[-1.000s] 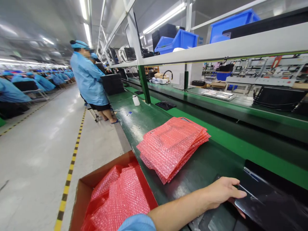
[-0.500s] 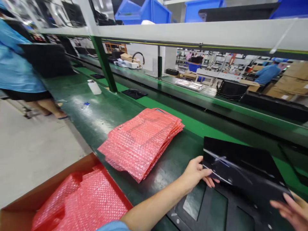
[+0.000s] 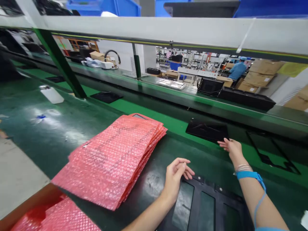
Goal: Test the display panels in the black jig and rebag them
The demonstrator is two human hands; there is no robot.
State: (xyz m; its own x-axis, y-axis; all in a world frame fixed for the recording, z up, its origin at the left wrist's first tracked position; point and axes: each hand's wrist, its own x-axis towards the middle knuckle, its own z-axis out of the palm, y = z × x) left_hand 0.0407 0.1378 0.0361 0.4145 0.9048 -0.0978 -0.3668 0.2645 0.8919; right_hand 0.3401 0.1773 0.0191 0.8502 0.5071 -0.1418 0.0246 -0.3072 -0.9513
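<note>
A glossy black panel [image 3: 207,129] lies on the green strip beyond the worktop. My right hand [image 3: 231,150], with a blue wrist strap, is at the panel's near right corner, fingers stretched out and holding nothing; whether they touch it I cannot tell. Over the far left corner of a black frame with rectangular openings [image 3: 196,205] hovers my left hand [image 3: 179,171], its fingers loosely bent and apart, with nothing in it. To the left lies a stack of red bubble-wrap pouches [image 3: 113,157].
A box [image 3: 31,202] at the lower left holds more red bubble wrap. A white bottle [image 3: 52,95] stands on the green worktop. Another black frame [image 3: 271,154] and a dark flat piece [image 3: 106,97] lie along the strip. A shelf beam [image 3: 154,30] crosses overhead.
The black panel has gone from between both hands onto the green strip. My right hand has reached forward; my left hand has let go. The view has swung right.
</note>
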